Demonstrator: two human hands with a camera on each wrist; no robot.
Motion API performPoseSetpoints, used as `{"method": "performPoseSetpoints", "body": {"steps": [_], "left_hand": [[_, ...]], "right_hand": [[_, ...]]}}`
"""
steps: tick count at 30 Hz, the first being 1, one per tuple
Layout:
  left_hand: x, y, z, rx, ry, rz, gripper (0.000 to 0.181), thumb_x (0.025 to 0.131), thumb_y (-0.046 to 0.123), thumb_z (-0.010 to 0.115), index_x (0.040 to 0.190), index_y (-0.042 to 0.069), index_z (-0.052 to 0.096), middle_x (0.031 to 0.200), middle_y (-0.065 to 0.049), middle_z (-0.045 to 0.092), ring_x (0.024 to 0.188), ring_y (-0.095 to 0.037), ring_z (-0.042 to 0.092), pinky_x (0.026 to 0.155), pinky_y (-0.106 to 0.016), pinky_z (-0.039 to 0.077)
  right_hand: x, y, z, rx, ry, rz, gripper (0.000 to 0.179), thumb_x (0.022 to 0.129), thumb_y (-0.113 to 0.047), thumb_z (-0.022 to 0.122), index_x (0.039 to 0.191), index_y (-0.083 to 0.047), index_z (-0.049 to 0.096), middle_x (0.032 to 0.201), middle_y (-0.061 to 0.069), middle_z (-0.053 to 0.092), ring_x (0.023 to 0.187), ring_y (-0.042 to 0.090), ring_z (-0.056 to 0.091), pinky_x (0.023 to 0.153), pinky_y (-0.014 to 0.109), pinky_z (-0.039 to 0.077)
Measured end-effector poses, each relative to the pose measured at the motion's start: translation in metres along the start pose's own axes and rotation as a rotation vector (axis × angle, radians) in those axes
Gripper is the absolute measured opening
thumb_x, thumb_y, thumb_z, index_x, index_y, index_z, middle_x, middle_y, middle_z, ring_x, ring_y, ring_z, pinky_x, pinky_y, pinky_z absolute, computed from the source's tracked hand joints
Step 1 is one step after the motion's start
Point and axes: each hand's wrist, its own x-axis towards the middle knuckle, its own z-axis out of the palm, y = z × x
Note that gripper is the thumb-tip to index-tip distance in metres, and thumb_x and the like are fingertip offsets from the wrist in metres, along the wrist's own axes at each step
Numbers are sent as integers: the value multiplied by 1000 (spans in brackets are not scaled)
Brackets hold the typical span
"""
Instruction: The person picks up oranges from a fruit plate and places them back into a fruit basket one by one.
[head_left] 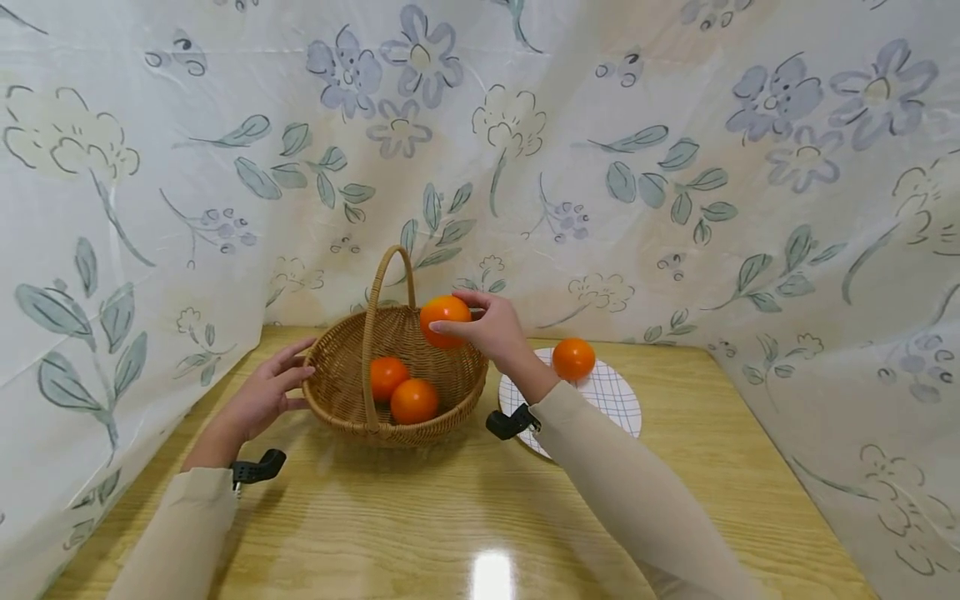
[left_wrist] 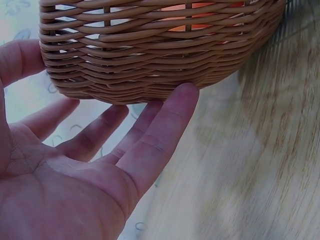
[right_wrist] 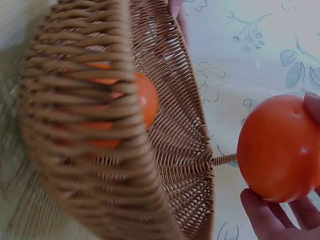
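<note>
A brown wicker basket point(head_left: 442, 429) with a tall arched handle stands on the table. Inside lie two glossy round orange fruits, one point(head_left: 386, 380) partly behind the handle and the other point(head_left: 415, 402) in front of it. At the basket's left side, my left hand point(head_left: 266, 393) touches the wicker, its fingers nearly straight in the left wrist view. Over the right rim my right hand point(head_left: 491, 329) holds another round orange fruit point(head_left: 442, 320) between thumb and fingers. The right wrist view shows this fruit point(right_wrist: 277, 147) smooth and apart from the basket.
A round white plate point(head_left: 615, 408) with blue grid lines lies right of the basket, partly under my right forearm. One more orange fruit point(head_left: 573, 359) sits on it. Floral cloth point(head_left: 600, 208) hangs behind and along both sides of the wooden table point(head_left: 375, 517).
</note>
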Motion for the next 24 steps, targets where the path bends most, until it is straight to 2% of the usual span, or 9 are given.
{"method": "performPoseSetpoints", "body": {"steps": [5,10,18,24], "left_hand": [[0,0,0,9,-4,-4,68,110,27,48,166,13,12,160,-33,21,118,-14,59,87,-38,61],[1,1,-1,10,-1,-2,68,110,27,48,166,13,12,160,-32,22,118,-13,59,87,-38,61],[2,0,1,14,7,-10,68,110,28,48,166,14,12,161,-32,21,118,-11,58,87,-38,61],[6,1,3,27,14,-11,67,110,28,48,166,14,13,161,-32,22,118,-13,59,87,-39,61]], "right_hand": [[12,-3,11,5,16,40,64,79,-30,91,136,-15,67,131,4,68,115,24,65,97,37,58],[23,-2,23,-13,15,38,65,78,-33,91,135,-13,68,131,3,68,118,23,62,101,38,55],[39,5,39,-65,-8,41,58,78,-30,92,128,-9,71,123,6,70,110,23,62,93,33,55],[47,3,48,-87,32,124,60,74,-33,94,124,-9,73,121,6,70,107,23,61,91,33,55]]}}
